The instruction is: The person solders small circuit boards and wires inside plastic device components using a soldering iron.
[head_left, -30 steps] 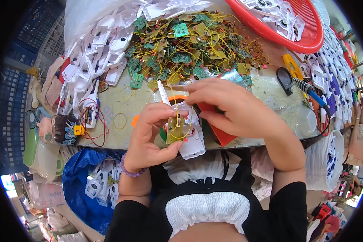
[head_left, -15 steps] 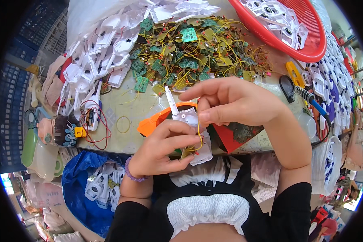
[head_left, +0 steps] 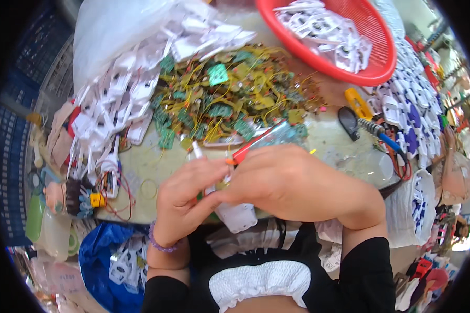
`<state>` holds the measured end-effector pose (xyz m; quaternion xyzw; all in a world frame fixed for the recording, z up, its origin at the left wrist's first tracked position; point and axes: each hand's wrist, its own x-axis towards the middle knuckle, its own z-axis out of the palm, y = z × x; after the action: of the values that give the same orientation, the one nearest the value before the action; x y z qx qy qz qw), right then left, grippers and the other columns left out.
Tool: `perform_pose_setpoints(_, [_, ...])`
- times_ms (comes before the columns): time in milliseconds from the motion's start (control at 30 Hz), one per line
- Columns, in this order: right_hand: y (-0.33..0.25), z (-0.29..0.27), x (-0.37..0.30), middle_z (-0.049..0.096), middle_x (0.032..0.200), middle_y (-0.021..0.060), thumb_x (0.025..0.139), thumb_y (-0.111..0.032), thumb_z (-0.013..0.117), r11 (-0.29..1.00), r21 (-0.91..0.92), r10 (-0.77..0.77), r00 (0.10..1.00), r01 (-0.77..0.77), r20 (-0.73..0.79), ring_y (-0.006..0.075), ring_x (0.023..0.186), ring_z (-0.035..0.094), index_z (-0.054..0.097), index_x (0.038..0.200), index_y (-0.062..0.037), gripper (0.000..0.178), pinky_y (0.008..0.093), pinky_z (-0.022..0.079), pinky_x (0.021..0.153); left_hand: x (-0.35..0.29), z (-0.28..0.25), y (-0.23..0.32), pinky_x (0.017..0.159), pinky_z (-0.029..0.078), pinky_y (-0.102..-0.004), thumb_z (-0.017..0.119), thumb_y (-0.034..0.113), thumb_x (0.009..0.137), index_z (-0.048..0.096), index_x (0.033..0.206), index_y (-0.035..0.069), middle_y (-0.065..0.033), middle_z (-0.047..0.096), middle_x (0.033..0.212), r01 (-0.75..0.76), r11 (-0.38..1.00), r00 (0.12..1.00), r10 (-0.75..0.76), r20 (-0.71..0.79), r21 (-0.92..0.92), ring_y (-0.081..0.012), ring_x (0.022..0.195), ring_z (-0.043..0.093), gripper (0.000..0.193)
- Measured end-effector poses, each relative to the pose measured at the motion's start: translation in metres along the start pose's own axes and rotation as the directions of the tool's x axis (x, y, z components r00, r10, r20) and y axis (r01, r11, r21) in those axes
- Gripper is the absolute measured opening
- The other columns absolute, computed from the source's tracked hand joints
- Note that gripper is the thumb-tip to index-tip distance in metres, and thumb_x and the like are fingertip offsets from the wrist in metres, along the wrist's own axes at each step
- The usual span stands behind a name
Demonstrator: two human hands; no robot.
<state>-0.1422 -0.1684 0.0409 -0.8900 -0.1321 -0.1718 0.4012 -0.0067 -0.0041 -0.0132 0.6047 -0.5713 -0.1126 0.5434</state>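
A white plastic casing [head_left: 237, 216] is in front of my body at the table's near edge, tilted, with its slim white stem [head_left: 197, 149] pointing away from me. My left hand [head_left: 185, 201] is closed round its middle, a purple bead bracelet on the wrist. My right hand [head_left: 277, 180] is bent over the casing with its fingers curled in against the left fingertips. What those right fingers pinch is hidden behind the hand. Beyond them lies a red-edged piece [head_left: 258, 141] with a clear sheet. A heap of green circuit boards [head_left: 219, 107] with yellow wires covers the table further off.
White casings [head_left: 115, 99] are piled at the left. A red basket [head_left: 389, 65] of white parts stands far right. A soldering iron [head_left: 389, 140], black oval piece [head_left: 348, 122] and yellow tool [head_left: 357, 103] lie at right. A blue bag [head_left: 96, 261] hangs low left.
My right hand has come down from above the casing onto it, and its fingers are now hidden. The casing has turned in my left hand. The whole view has shifted a little.
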Motion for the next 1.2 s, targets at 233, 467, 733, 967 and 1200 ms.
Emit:
perform_pose_setpoints(233, [0.011, -0.021, 0.006, 0.063, 0.081, 0.0079, 0.074, -0.006, 0.062, 0.994, 0.012, -0.11, 0.967, 0.11, 0.231, 0.0259, 0.078, 0.063, 0.067, 0.088, -0.0075, 0.015, 0.0349, 0.05, 0.067, 0.003, -0.002, -0.011, 0.078, 0.05, -0.0317, 0.07, -0.001, 0.074, 0.069, 0.086, -0.002, -0.0116, 0.068, 0.085, 0.276, 0.878, 0.953, -0.197, 0.231, -0.391, -0.0204, 0.083, 0.065, 0.012])
perform_pose_setpoints(467, [0.176, -0.14, 0.023, 0.069, 0.094, 0.0142, 0.083, -0.014, 0.061, 0.646, -0.31, 0.276, 0.592, -0.697, -0.757, 0.0267, 0.088, 0.066, 0.064, 0.108, -0.0034, 0.028, 0.0354, 0.051, 0.079, -0.002, 0.005, -0.004, 0.07, 0.048, -0.0254, 0.07, -0.005, 0.074, 0.071, 0.087, -0.002, -0.0105, 0.067, 0.085, 0.26, 0.91, 0.961, -0.275, -0.003, -0.322, -0.0169, 0.079, 0.063, 0.013])
perform_pose_setpoints(733, [0.22, -0.148, 0.052, 0.067, 0.1, 0.016, 0.083, -0.014, 0.057, 0.413, -0.395, 0.36, 0.546, -0.82, -0.756, 0.0298, 0.094, 0.065, 0.066, 0.104, -0.0087, 0.024, 0.0422, 0.049, 0.084, -0.019, 0.003, -0.006, 0.065, 0.046, -0.0228, 0.07, -0.004, 0.075, 0.072, 0.093, -0.001, -0.0083, 0.066, 0.083, 0.29, 0.907, 0.942, -0.326, -0.076, -0.306, -0.0135, 0.076, 0.061, 0.018])
perform_pose_setpoints(967, [0.173, -0.154, 0.012, 0.052, 0.074, 0.0024, 0.092, -0.013, 0.058, 0.432, 0.714, 0.671, 0.334, 0.55, -0.663, 0.0113, 0.062, 0.05, 0.052, 0.089, -0.0063, 0.01, 0.0235, 0.044, 0.053, -0.016, 0.005, -0.003, 0.064, 0.046, -0.023, 0.07, -0.004, 0.074, 0.072, 0.092, 0.0, -0.0073, 0.066, 0.083, 0.366, 0.867, 0.908, -0.413, -0.077, -0.337, -0.0134, 0.074, 0.06, 0.019])
perform_pose_setpoints(1200, [0.029, -0.036, -0.066, 0.057, 0.082, 0.0051, 0.079, 0.001, 0.062, 0.921, 0.166, 0.389, 0.81, -0.352, -0.439, 0.0147, 0.066, 0.057, 0.061, 0.095, -0.0048, 0.017, 0.0256, 0.045, 0.057, -0.012, 0.009, 0.0, 0.064, 0.043, -0.0217, 0.069, -0.002, 0.076, 0.071, 0.09, 0.0, -0.0054, 0.062, 0.082, 0.354, 0.872, 0.896, -0.42, -0.145, -0.337, -0.0111, 0.075, 0.057, 0.014])
